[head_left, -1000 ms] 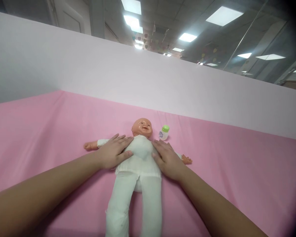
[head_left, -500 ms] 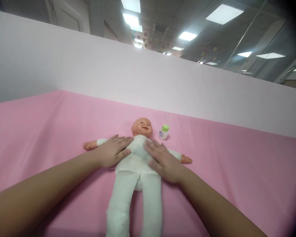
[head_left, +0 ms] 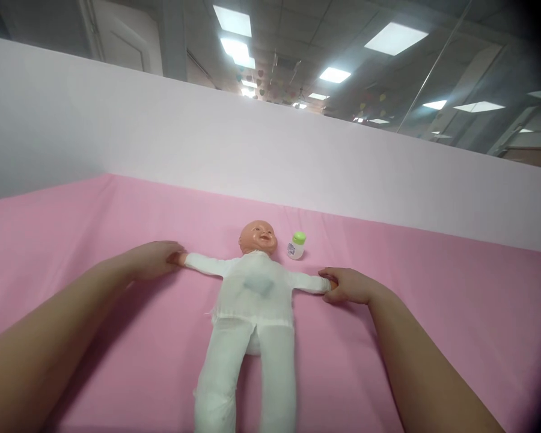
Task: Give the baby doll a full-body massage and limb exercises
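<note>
A baby doll [head_left: 252, 294] in white clothes lies face up on the pink sheet [head_left: 72, 228], arms stretched out to both sides. My left hand [head_left: 155, 258] is closed round the doll's hand on the left side. My right hand [head_left: 349, 284] is closed round the doll's other hand on the right. The doll's chest shows a faint bluish patch. A small white bottle with a green cap [head_left: 296, 245] stands just right of the doll's head, clear of both my hands.
A pale upright panel [head_left: 207, 144] runs along the far edge of the pink surface. Beyond it are ceiling lights and a glass partition. Pink sheet spreads wide on both sides of the doll.
Both my hands have left the doll's chest and slid outward along its arms to its hands. The doll's arms now lie straighter out to the sides.
</note>
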Available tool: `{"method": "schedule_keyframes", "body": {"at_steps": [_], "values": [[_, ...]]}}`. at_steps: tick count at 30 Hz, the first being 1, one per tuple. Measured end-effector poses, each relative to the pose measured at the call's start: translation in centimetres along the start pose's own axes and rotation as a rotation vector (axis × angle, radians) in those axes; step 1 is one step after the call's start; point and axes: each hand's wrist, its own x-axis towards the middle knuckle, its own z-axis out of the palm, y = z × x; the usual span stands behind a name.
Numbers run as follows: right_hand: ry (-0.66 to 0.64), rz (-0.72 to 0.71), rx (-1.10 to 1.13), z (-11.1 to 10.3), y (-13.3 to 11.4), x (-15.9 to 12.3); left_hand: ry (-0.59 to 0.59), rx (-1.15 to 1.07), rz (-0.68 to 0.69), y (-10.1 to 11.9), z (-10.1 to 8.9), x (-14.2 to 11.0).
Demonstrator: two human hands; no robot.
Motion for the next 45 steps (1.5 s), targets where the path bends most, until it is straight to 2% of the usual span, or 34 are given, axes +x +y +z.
{"method": "schedule_keyframes", "body": {"at_steps": [4,6,9,11,15,17,20,25,30,35,41,45], "values": [[0.130,-0.045,0.046,0.9,0.6,1.0,-0.005,0.010,-0.037,-1.6,0.0,0.9],[0.187,-0.064,0.049,1.2,0.6,1.5,0.062,-0.027,-0.068,-1.8,0.3,1.2],[0.255,-0.057,0.120,1.1,1.0,2.0,0.179,-0.197,-0.127,-1.7,0.9,1.5],[0.235,-0.043,0.245,0.9,1.5,2.2,0.204,-0.373,-0.152,-1.5,1.2,1.6],[0.115,-0.095,0.639,1.4,2.4,2.9,0.061,-0.778,-0.158,-1.6,1.6,1.6],[0.087,-0.082,0.819,1.8,2.8,3.1,0.028,-0.913,-0.177,-1.8,1.8,1.7],[0.105,-0.009,1.041,2.3,3.3,3.3,0.062,-0.996,-0.203,-2.1,1.9,1.9],[0.026,-0.058,1.302,2.2,4.0,3.1,0.105,-0.965,-0.215,-1.9,2.1,2.0],[-0.023,-0.024,1.303,2.1,4.5,3.3,0.087,-1.031,-0.200,-1.3,2.3,2.0],[-0.031,-0.057,1.246,2.5,4.8,3.4,0.092,-1.000,-0.274,-0.4,2.8,2.3],[0.052,-0.027,1.156,3.3,4.1,3.5,0.124,-0.983,-0.306,-0.3,3.1,2.8],[0.184,-0.008,1.112,4.0,3.2,3.5,0.179,-0.947,-0.308,-0.7,3.8,3.0]]}}
